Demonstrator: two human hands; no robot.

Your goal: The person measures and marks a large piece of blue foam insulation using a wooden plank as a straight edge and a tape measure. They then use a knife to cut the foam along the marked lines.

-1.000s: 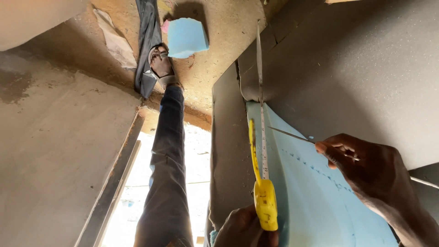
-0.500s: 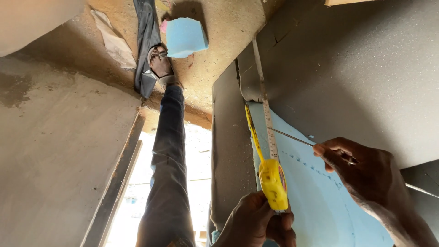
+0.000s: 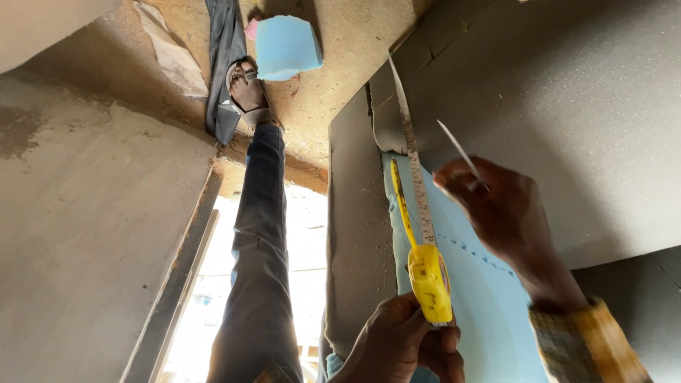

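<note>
My left hand (image 3: 397, 347) grips a yellow tape measure case (image 3: 430, 282) at the bottom centre. Its metal blade (image 3: 413, 163) runs up along the edge of a light blue foam sheet (image 3: 475, 298), which lies under a grey sheet (image 3: 567, 99). My right hand (image 3: 500, 213), with a checked cuff at the wrist, pinches a thin pointed metal tool (image 3: 460, 150) just right of the blade. The tool's tip points up and left over the grey sheet.
A leg in dark trousers (image 3: 259, 248) reaches to a sandalled foot (image 3: 248, 89) on a sandy floor. A blue foam block (image 3: 286, 46), a grey cloth (image 3: 223, 42) and a paper scrap (image 3: 170, 50) lie around the foot. A concrete slab (image 3: 85, 234) fills the left.
My right hand has moved up and left, swinging the thin tool from pointing left to pointing upward. My left hand has lifted the tape measure case slightly.
</note>
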